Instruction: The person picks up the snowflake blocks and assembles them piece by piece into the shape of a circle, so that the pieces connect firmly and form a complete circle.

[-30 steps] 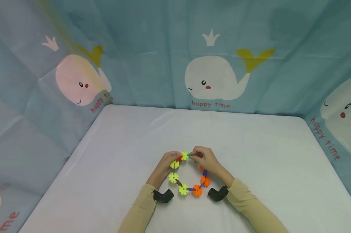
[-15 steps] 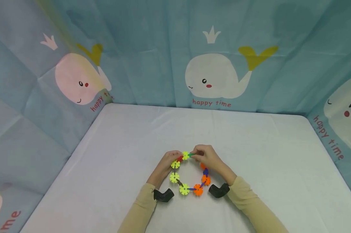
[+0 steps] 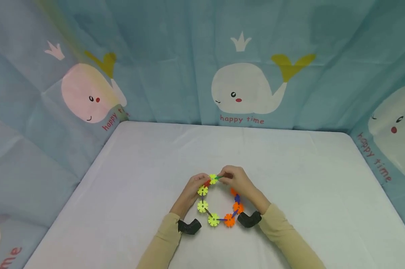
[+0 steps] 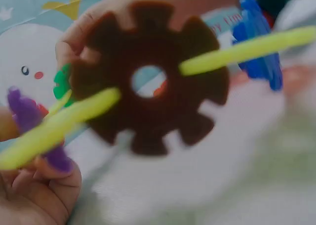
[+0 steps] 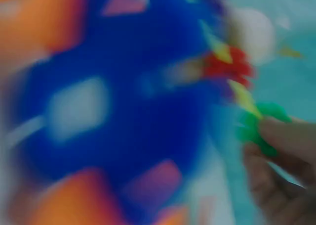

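Interlocking flower-shaped plastic discs form a chain curved into a ring, with yellow discs [image 3: 203, 206] on the left and orange discs [image 3: 229, 220] on the right. Thin purple, blue and brown discs join them edge-on. My left hand [image 3: 189, 192] grips the chain's upper left; its fingers pinch a purple disc [image 4: 55, 158] in the left wrist view. With thumb and finger my right hand [image 3: 237, 182] pinches a green disc [image 5: 264, 128] slotted to the top yellow disc [image 3: 213, 179], beside a red disc [image 3: 207, 183]. My right hand hides the ring's upper right.
A white table [image 3: 155, 157] lies under the hands. Blue curtains with printed whales [image 3: 243, 87] enclose its back and sides. Black wrist-worn devices [image 3: 189, 226] sit at both wrists, close to the ring's lower part.
Both hands keep their holds in nearly the same place. The lower part of the ring has swung slightly to the right, and the head view has shifted a little.
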Demonstrator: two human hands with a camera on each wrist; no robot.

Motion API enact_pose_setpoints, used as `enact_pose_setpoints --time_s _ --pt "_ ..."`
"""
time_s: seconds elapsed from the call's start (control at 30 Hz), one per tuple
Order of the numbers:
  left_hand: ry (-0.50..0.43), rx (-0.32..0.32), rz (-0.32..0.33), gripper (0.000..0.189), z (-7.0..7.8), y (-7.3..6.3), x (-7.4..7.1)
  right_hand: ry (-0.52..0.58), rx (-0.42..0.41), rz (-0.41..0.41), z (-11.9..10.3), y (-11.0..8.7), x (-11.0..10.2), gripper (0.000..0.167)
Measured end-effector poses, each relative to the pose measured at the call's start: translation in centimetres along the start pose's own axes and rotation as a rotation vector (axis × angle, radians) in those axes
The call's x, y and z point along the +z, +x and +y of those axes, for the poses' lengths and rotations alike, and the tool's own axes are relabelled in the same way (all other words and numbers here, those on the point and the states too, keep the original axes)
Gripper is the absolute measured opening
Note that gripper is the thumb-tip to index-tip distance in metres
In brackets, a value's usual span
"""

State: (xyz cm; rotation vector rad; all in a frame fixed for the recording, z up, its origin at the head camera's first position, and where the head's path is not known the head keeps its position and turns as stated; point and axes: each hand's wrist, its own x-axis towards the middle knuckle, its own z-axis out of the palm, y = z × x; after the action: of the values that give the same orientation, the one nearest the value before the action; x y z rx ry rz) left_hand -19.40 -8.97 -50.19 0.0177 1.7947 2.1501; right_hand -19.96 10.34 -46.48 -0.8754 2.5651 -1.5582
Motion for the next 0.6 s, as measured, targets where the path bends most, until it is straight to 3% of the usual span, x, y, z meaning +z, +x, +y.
enact_pose_setpoints --time_s 0.13,0.2,0.27,0.37,0.43,0.6 --pt "-0.001 -0.003 -0.034 0.012 0.2 -0.2 -0.1 -0.096 0.276 -0.03 0.1 -0.9 -2.0 0.028" --pt "-0.006 -0.012 -0.026 0.011 0.2 -0.2 -0.4 -0.138 0.411 -0.087 0.2 -1.7 -3.1 0.031" --pt "-0.005 -0.006 -0.021 0.011 0.1 -0.1 -0.4 -0.164 0.486 -0.161 0.4 -2.4 -4.1 0.028" --pt "0.012 -0.004 -0.025 0.011 0.6 -0.2 -0.5 -0.044 0.513 -0.265 0.7 -3.0 -4.8 0.023" --pt "0.026 0.0 -0.044 0.011 1.1 -0.5 -0.3 0.068 0.494 -0.29 1.1 -3.2 -4.7 0.018" --pt "0.051 -0.003 -0.087 0.012 0.6 -0.2 0.0 0.294 0.41 -0.242 1.8 -3.1 -4.2 0.012"
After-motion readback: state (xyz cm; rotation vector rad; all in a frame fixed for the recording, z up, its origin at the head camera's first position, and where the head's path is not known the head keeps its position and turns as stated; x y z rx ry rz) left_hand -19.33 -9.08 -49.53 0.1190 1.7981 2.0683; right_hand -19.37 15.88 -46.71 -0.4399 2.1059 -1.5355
